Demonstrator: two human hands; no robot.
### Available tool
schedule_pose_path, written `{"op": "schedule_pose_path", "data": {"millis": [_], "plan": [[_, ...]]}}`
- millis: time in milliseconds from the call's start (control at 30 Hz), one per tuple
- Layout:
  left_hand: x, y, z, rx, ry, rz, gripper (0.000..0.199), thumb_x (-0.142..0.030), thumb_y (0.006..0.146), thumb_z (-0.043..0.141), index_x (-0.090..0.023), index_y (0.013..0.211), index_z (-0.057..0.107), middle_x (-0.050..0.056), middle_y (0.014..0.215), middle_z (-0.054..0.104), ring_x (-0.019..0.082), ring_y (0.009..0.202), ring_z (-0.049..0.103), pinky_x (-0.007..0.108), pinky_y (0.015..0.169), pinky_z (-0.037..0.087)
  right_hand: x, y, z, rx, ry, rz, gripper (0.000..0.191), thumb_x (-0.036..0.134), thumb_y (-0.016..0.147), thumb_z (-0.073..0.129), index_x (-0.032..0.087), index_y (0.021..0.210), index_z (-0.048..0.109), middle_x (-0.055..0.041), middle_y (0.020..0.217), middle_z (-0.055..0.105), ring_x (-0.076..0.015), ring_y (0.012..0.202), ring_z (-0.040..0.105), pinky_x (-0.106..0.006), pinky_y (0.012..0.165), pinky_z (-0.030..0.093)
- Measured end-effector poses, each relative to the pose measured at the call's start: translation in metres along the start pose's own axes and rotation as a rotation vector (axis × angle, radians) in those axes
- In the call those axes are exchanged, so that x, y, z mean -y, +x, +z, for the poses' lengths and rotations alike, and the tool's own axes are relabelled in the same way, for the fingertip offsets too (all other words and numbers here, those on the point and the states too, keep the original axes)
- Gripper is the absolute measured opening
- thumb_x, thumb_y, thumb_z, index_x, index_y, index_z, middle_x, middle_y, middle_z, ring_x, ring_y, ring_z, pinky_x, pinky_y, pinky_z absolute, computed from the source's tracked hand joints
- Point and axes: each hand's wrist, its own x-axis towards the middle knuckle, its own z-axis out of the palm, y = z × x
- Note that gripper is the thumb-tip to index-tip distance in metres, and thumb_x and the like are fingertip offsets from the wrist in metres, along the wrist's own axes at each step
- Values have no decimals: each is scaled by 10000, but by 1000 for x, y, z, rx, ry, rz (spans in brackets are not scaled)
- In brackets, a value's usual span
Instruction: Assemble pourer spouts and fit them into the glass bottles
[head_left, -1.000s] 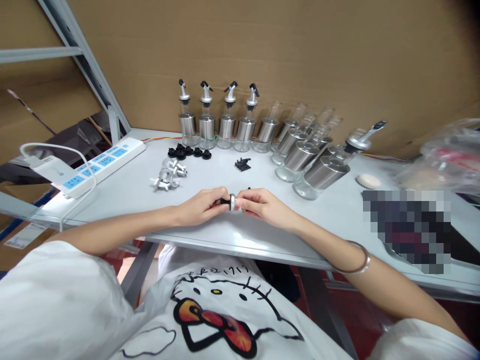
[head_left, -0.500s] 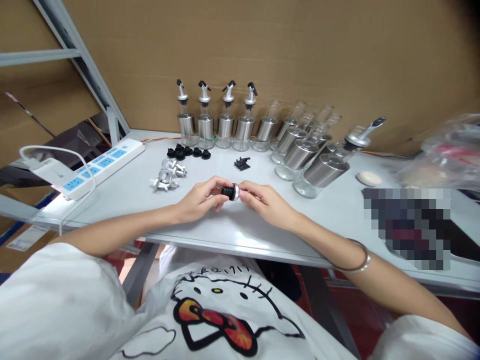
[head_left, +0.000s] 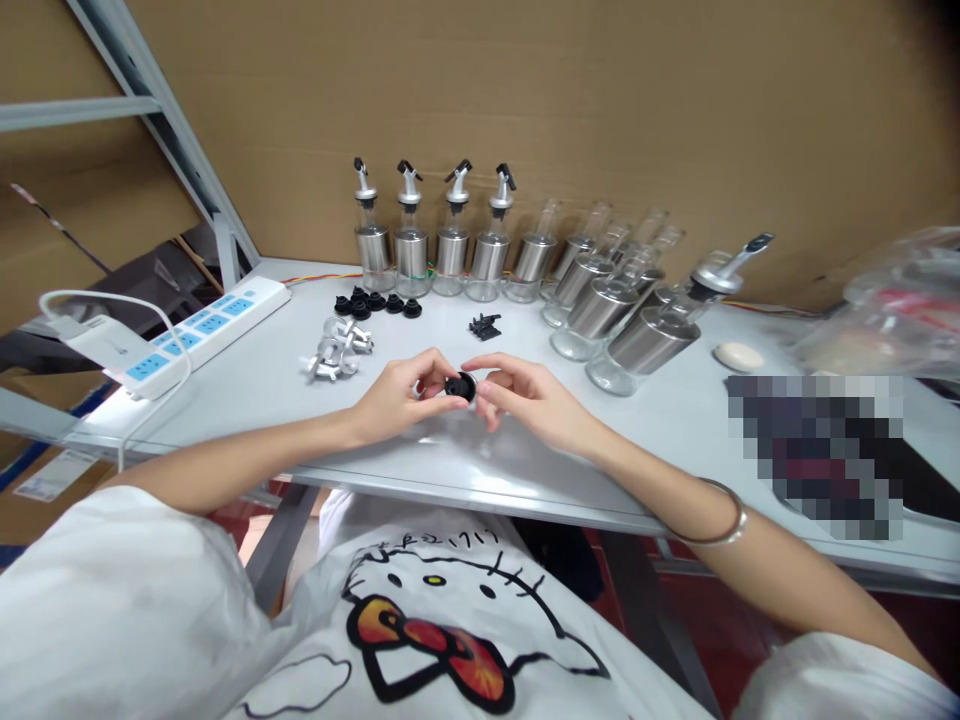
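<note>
My left hand (head_left: 401,398) pinches a small pourer stopper (head_left: 459,386), with its black ribbed plug between thumb and fingers. My right hand (head_left: 529,400) is curled around the stopper's right side, thumb and fingers on its silver part, most of which is hidden. Beyond my hands lie loose black plugs (head_left: 375,303), a small pile of black flip caps (head_left: 485,326) and several silver-grey spouts (head_left: 339,350). At the back stand glass bottles with steel sleeves (head_left: 489,258); several on the left carry pourers, others have bare necks.
A white power strip (head_left: 206,335) with a plugged-in charger and cable lies at the left. On the right are a glass bottle (head_left: 652,345) with a silver spout, a white oval object (head_left: 738,357) and a clear plastic bag (head_left: 892,310). A cardboard wall (head_left: 525,90) stands behind.
The stopper has turned between my hands, its black end now facing more toward me. My right fingers have shifted and opened somewhat around it. The things on the table stay put.
</note>
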Motion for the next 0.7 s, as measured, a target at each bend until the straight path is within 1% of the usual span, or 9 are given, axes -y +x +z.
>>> {"op": "schedule_pose_path", "data": {"millis": [33,100,200,300,367,467,567,633,700], "plan": [[0,0,0,19,-10,9,281,-396,764,685,-158,855,567,-61,604,455,80,567,415,211,568,374,-1,1,1,57,126,32,375,435,852,563,163,1108,525,1,699,615,-133,586,603,-274,576,476],[1,0,1,67,-80,26,263,-385,821,622,-154,938,573,-49,649,469,83,597,445,216,598,396,-2,3,1,90,261,74,413,430,804,635,164,1096,512,-21,749,655,-150,638,650,-287,600,513],[3,0,2,112,-221,21,259,-371,908,498,-169,1068,525,-30,723,505,84,634,501,222,635,421,-5,5,0,38,311,96,388,395,779,685,174,1043,504,-16,731,678,-146,647,664,-294,649,527],[5,0,3,113,-298,-47,308,-370,891,541,-201,1132,450,-48,745,481,72,620,518,211,622,433,-4,5,-1,22,333,101,365,380,780,693,182,1015,496,-15,727,692,-148,657,673,-304,677,526],[6,1,5,139,-348,-113,339,-370,871,574,-207,1130,428,-47,776,493,67,612,542,210,608,445,-3,5,-2,25,333,90,363,379,778,693,185,1010,493,-3,708,686,-146,656,669,-302,678,522],[6,2,6,229,-468,-198,344,-389,871,574,-202,1104,402,-28,804,565,79,604,587,232,602,478,-3,4,-1,34,332,75,359,368,772,691,188,1003,482,16,690,671,-137,654,656,-292,671,517],[6,2,7,296,-575,-221,332,-418,859,594,-198,990,382,-21,777,623,98,591,618,257,593,505,-4,5,1,51,337,82,326,335,772,676,185,989,484,17,701,664,-129,651,641,-288,667,514],[7,2,7,315,-607,-230,346,-418,842,621,-197,914,364,-18,763,646,107,585,637,256,577,505,-5,5,3,55,331,91,293,301,771,662,177,981,500,19,686,651,-121,636,625,-283,664,509],[9,2,8,321,-625,-259,364,-403,824,646,-197,893,353,-19,745,659,119,585,655,248,561,501,-6,5,4,53,316,98,257,268,766,646,168,965,518,22,676,638,-108,616,603,-274,657,498]]}}
